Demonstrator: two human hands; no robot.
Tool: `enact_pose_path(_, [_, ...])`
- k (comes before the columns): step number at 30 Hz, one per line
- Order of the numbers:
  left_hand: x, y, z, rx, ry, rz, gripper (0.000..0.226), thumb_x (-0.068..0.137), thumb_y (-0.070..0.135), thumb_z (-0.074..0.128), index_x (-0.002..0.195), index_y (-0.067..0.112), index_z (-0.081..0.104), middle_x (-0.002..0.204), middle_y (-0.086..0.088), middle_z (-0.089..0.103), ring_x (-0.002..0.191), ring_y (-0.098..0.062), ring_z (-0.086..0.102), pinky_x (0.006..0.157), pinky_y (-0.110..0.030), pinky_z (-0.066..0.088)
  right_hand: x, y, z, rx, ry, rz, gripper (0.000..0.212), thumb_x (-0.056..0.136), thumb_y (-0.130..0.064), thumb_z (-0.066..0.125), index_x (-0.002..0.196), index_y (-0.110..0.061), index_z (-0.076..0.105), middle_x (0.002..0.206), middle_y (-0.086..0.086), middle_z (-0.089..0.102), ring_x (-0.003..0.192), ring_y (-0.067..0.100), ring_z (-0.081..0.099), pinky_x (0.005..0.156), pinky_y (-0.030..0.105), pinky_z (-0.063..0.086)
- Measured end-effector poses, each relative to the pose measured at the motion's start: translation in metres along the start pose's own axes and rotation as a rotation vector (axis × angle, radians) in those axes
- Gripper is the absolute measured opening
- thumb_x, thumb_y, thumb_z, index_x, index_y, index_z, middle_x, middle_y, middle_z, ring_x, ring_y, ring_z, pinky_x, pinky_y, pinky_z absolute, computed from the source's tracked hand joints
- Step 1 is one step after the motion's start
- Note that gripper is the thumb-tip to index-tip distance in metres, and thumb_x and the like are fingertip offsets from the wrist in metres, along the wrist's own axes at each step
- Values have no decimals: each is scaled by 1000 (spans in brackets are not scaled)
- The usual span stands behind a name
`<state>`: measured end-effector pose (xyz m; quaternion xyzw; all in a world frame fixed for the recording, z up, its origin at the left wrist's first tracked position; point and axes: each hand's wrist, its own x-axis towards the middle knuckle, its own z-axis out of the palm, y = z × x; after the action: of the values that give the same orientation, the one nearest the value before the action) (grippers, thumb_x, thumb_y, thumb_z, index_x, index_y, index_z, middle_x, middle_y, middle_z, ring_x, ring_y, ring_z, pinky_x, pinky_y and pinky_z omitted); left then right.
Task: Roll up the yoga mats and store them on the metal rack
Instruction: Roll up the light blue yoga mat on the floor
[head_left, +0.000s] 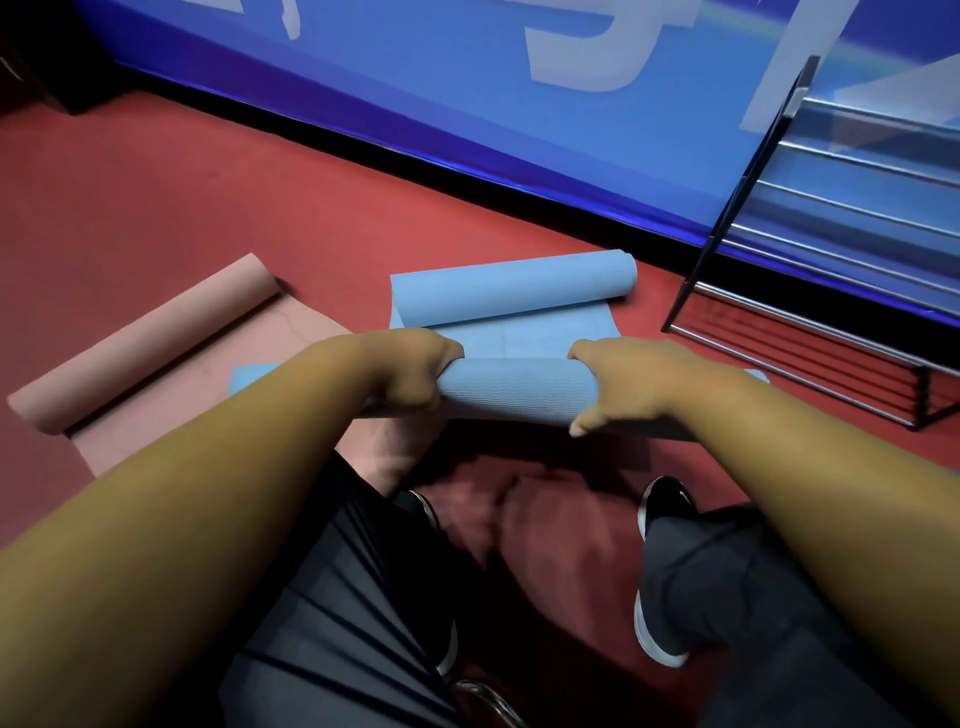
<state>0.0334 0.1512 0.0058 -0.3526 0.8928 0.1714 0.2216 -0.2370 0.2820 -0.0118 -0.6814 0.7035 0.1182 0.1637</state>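
left hand (410, 371) | right hand (618, 382) | fingers of both curled round blue mat roll (514, 389)

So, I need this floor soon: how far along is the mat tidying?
Nothing looks finished: no mat shows on the chrome-barred metal rack. In hand: the left hand and right hand grip the near roll of the blue foam yoga mat, with flat mat left ahead. Left: finishing it, rolling the pink foam yoga mat, racking both.
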Motion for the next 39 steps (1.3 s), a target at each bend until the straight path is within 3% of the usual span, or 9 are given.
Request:
enact_pose_path(3, [2,3,0,-15,-68,-5,27,78,21,74,98,31,59,99,8,65,95,-20,65,87,-38,58,1,0,8,55,-72,-5,68,74,-62,87,119,-28,49,118,2,66,102,28,59,85,41,53])
enact_pose_path(8, [4,15,2,-34,-138,-33,30,75,16,79,96,29,62,99,4,69,95,-23,68,83,-35,57,4,2,7,162,-184,-61,35,82,-41,81,104,-27,57,108,-3,63,98,22,59,78,33,46])
enact_pose_path(13, [4,20,6,58,-86,-4,37,77,28,82,102,32,56,104,3,67,98,-24,65,87,-35,55,8,9,4,216,-263,-53,43,75,-54,89,97,-30,60,103,-9,65,97,18,65,80,33,52])
enact_pose_path(18, [1,14,7,119,-10,58,30,79,35,77,95,35,52,95,9,64,91,-24,63,81,-36,53,0,28,-3,398,-466,38,58,69,-66,91,109,-30,69,108,-6,76,101,20,76,93,44,61])
enact_pose_path(22, [1,13,7,144,36,81,33,77,35,76,98,35,50,90,11,60,89,-24,62,76,-37,51,-6,32,-5,516,-481,75,51,72,-57,94,111,-29,77,105,-7,82,96,18,80,95,43,63])
enact_pose_path(27, [3,12,5,157,31,97,39,72,40,74,100,36,47,95,10,63,89,-23,62,80,-41,54,-11,30,-11,449,-533,84,54,72,-51,96,116,-28,74,107,-7,82,94,16,80,93,38,64])
enact_pose_path(31, [3,10,7,150,23,92,48,71,41,79,104,36,44,99,7,62,90,-26,62,80,-42,55,-14,38,-17,503,-513,95,55,75,-48,94,119,-27,69,111,-3,79,98,20,79,90,40,64])
enact_pose_path(35, [1,5,1,118,21,-18,69,71,46,87,121,26,44,96,2,57,91,-30,60,79,-38,51,-12,39,-20,494,-418,64,48,72,-50,96,109,-29,72,102,-9,80,94,16,78,83,34,61])
enact_pose_path(39, [-4,-7,-10,75,35,-110,71,59,66,92,110,32,56,95,7,64,91,-25,62,81,-38,54,-5,34,-20,321,-217,35,49,69,-54,96,99,-26,68,97,-11,72,91,16,69,78,33,53])
